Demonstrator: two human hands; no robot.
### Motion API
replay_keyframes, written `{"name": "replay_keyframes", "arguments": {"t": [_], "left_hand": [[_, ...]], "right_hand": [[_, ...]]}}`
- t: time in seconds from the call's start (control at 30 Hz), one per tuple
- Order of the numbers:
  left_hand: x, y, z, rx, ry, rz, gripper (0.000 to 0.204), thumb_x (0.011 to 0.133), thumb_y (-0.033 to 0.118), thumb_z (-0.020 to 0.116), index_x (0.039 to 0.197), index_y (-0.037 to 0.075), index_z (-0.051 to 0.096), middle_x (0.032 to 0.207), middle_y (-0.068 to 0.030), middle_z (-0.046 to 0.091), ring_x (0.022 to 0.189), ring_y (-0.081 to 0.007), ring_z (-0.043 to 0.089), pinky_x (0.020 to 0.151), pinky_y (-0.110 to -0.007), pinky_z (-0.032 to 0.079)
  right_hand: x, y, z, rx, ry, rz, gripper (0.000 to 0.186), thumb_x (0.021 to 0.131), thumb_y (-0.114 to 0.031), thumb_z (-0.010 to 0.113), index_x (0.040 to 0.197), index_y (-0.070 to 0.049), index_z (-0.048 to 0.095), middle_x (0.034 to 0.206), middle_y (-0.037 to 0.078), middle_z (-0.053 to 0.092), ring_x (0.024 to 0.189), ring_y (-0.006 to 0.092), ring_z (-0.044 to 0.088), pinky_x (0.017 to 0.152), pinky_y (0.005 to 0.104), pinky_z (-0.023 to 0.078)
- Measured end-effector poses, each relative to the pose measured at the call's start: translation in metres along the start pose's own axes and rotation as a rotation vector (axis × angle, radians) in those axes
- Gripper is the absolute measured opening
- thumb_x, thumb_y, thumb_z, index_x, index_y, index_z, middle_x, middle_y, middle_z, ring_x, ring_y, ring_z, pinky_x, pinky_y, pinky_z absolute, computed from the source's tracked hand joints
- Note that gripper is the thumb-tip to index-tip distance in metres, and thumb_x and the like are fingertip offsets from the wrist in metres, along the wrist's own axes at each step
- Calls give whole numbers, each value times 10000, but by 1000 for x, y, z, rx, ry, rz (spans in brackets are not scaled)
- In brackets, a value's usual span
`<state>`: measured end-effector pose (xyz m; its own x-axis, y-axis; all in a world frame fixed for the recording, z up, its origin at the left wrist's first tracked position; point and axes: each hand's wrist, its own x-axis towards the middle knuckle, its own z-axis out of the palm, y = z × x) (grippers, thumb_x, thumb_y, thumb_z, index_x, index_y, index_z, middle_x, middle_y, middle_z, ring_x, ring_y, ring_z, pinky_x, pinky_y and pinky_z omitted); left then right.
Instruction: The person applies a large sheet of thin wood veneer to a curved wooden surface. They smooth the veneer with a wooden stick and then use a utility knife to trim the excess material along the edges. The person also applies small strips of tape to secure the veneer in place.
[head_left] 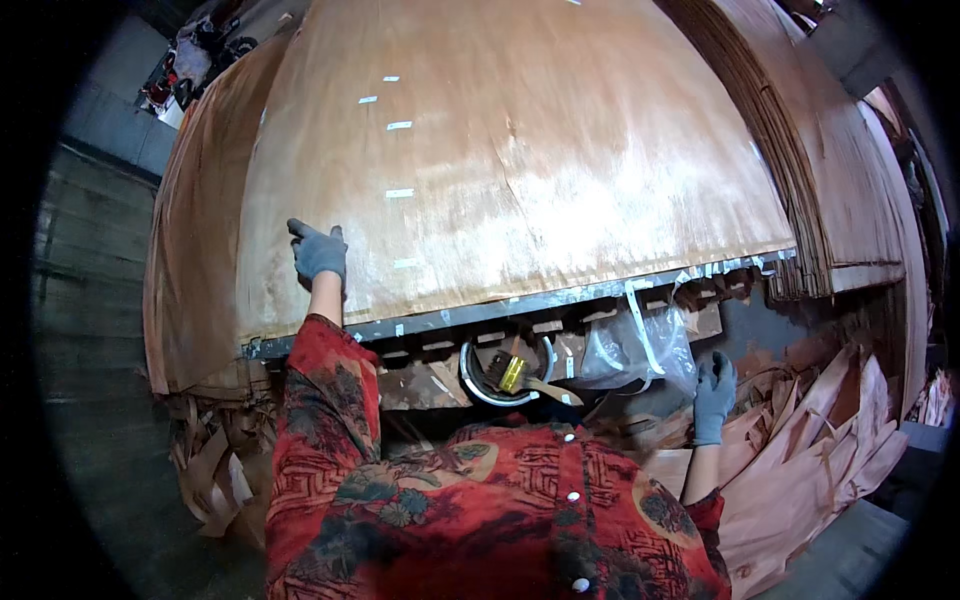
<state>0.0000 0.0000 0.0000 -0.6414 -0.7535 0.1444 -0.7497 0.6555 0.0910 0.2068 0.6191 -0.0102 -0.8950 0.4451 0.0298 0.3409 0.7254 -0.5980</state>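
Note:
A large, thin brown wood veneer sheet lies across the work surface in front of me, its middle shining under the light. Over its near left part is my left hand in a grey glove, with thumb and forefinger spread and nothing held. My right hand, also gloved, hangs below the sheet's near edge at the right. Its fingers look loosely bent and apart, with nothing visible in them. Beside it hangs a clear plastic bag. Short white tape strips run in a line up the sheet's left side.
Below the near edge, a brush with a wooden handle rests on a round bucket. Tape bits dot the dark edge rail. Stacked veneer stands at the right; torn veneer scraps pile up lower right and lower left.

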Motion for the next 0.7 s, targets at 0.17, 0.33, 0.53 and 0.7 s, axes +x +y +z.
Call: {"name": "replay_keyframes", "arguments": {"t": [0.17,0.33,0.53,0.7], "left_hand": [[-2,-8,-25,193,-26,10,976,772,471,586,1385,-69,52,1225,-296,466,1182,-388,435,877,-466,435],[-57,32,-38,171,281,170,1005,781,459,595,1367,-115,15,1353,-324,288,1338,-413,149,974,-467,357],[-99,60,-24,-431,177,531,1030,737,276,702,1395,-59,-15,1419,-295,96,1070,-272,520,912,-326,445],[-115,98,-9,-663,70,557,1036,722,240,715,1401,-50,-10,1377,-271,235,1093,-285,487,989,-387,312]], "right_hand": [[9,-65,48,388,-336,7,380,824,-85,540,1190,15,506,1115,169,573,1029,263,558,873,341,440],[52,-65,105,442,-406,-126,365,820,-185,588,1130,4,546,1019,169,605,892,251,596,783,336,465],[52,-95,87,322,-490,-84,241,821,-214,608,895,13,639,731,103,614,659,150,557,602,291,434],[65,-150,69,469,-680,141,224,871,-191,548,953,9,602,678,8,554,622,63,475,547,228,388]]}}
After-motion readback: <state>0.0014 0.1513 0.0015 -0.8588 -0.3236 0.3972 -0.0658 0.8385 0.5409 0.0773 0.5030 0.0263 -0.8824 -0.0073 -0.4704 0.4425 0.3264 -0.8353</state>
